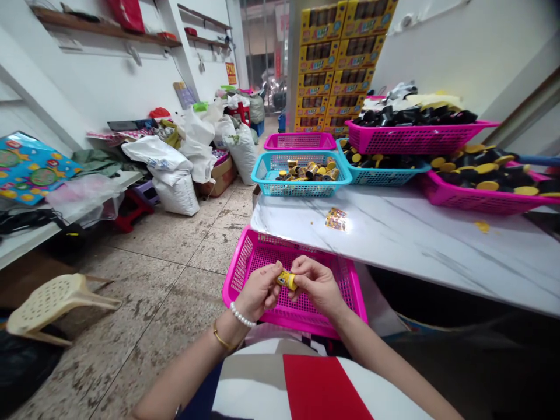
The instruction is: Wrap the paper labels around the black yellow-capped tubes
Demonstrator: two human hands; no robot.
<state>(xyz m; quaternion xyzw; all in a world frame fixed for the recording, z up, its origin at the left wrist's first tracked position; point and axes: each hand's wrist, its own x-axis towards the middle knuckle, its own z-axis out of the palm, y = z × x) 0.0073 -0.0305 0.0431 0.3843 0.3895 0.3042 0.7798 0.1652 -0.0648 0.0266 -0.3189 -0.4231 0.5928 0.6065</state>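
Observation:
Both my hands meet over an empty pink basket that rests on my lap at the table's near edge. My left hand and my right hand pinch the two ends of one small yellow-labelled cylinder between their fingertips. The left wrist wears a pearl bracelet and a gold bangle. On the marble table lies a small sheet of stickers, beyond my hands.
A blue basket of small yellow and black pieces stands at the table's far left, a pink one behind it. More pink and blue baskets of black parts fill the right. Yellow cartons are stacked at the back. White sacks, stools and a side bench line the floor at left.

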